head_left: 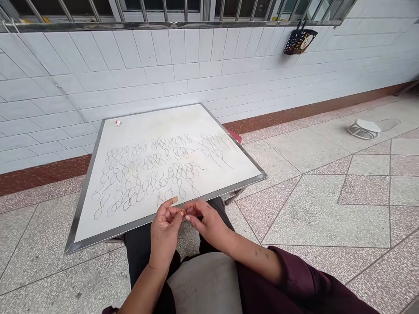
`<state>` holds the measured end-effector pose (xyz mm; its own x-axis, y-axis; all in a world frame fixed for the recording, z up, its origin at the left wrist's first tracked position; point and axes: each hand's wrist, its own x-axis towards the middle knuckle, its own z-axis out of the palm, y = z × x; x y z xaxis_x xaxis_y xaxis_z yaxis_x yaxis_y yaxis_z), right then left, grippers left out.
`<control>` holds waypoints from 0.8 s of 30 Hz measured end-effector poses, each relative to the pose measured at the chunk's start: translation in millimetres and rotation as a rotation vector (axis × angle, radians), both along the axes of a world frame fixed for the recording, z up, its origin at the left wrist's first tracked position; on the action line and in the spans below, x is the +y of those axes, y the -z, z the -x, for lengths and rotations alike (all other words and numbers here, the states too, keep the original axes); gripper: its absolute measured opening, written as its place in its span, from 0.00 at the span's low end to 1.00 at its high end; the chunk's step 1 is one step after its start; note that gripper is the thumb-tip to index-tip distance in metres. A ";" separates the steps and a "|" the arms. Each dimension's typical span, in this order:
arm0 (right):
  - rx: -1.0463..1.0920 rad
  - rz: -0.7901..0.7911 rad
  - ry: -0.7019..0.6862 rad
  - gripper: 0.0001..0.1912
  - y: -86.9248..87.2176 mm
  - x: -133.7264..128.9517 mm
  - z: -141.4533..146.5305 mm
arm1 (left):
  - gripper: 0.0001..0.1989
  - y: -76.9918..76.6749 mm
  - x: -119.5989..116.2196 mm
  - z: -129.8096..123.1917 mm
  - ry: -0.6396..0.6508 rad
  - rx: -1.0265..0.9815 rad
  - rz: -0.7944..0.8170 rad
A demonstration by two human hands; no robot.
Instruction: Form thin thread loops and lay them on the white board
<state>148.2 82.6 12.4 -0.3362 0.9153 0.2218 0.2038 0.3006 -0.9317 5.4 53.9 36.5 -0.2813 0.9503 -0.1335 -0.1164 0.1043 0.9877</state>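
My left hand (166, 229) and my right hand (210, 223) meet just over the near edge of a white table (163, 122) with a grey metal rim. Thumb and fingers of both hands are pinched together, almost touching. What lies between them is too small to make out. A tan bandage (175, 200) wraps a fingertip of my left hand, which points away from the pinch. Many thin, dark strands twisted into figure-eight loops (131, 199) lie in rows across the tabletop. Toward the right, some strands (214, 152) have longer straight tails.
A small white and red object (118, 123) sits at the table's far left corner. Behind stands a white tiled wall (183, 83) with barred windows and a hanging dark patterned bag (300, 41). A low white chair (368, 127) is on the tiled floor to the right.
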 end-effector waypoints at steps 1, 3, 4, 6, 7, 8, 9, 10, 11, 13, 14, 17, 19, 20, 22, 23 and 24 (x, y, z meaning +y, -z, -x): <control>0.018 0.032 0.005 0.09 -1.5 0.7 -0.8 | 0.24 -0.8 -1.6 1.1 0.035 0.056 0.003; 0.049 0.069 0.001 0.06 -4.3 2.6 -1.9 | 0.25 -2.4 -4.4 1.3 0.087 0.139 0.007; 0.059 0.072 -0.004 0.05 -5.2 3.5 -2.2 | 0.26 -3.0 -5.4 0.8 0.102 0.161 0.006; 0.069 0.060 -0.010 0.06 -6.2 4.6 -2.3 | 0.28 -3.9 -6.5 -0.6 0.118 0.164 0.008; 0.072 0.053 -0.009 0.06 -6.1 4.6 -2.1 | 0.28 -4.2 -6.7 -1.1 0.122 0.150 0.014; 0.079 0.051 -0.009 0.07 -5.7 4.4 -1.6 | 0.29 -4.5 -6.8 -1.5 0.125 0.126 0.023; 0.093 0.058 -0.011 0.07 -5.1 3.9 -1.0 | 0.30 -4.8 -6.9 -1.7 0.124 0.098 0.033; 0.112 0.074 -0.017 0.08 -4.5 3.3 -0.2 | 0.30 -5.1 -7.0 -1.8 0.120 0.072 0.041; 0.134 0.098 -0.025 0.08 -3.9 2.6 0.6 | 0.29 -5.4 -7.3 -1.8 0.113 0.052 0.047; 0.178 0.151 -0.039 0.09 -3.3 1.3 2.1 | 0.29 -5.6 -7.9 -1.6 0.101 0.032 0.055; 0.192 0.169 -0.043 0.09 -3.4 0.7 2.6 | 0.28 -5.5 -8.1 -1.5 0.096 0.029 0.057; 0.198 0.193 -0.047 0.10 -4.5 -0.3 3.0 | 0.28 -4.4 -7.9 -1.0 0.101 0.038 0.066; 0.191 0.210 -0.043 0.10 -4.9 -0.5 2.6 | 0.27 -3.4 -7.3 -0.6 0.105 0.044 0.068; 0.192 0.219 -0.041 0.10 -4.7 -0.4 2.4 | 0.27 -2.9 -6.9 -0.5 0.106 0.047 0.070; 0.208 0.228 -0.041 0.09 -3.6 0.1 2.1 | 0.25 -2.2 -6.4 -0.3 0.108 0.053 0.072; 0.219 0.229 -0.045 0.09 -2.9 0.4 2.2 | 0.25 -2.2 -6.3 -0.4 0.113 0.057 0.074; 0.230 0.230 -0.050 0.09 -2.2 0.8 2.3 | 0.24 -2.2 -6.3 -0.4 0.117 0.061 0.073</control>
<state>146.0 83.5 14.6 -0.3467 0.9340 0.0862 -0.0295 0.0810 -0.9963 5.8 47.6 38.8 -0.1787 0.9655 -0.1895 -0.0390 0.1855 0.9819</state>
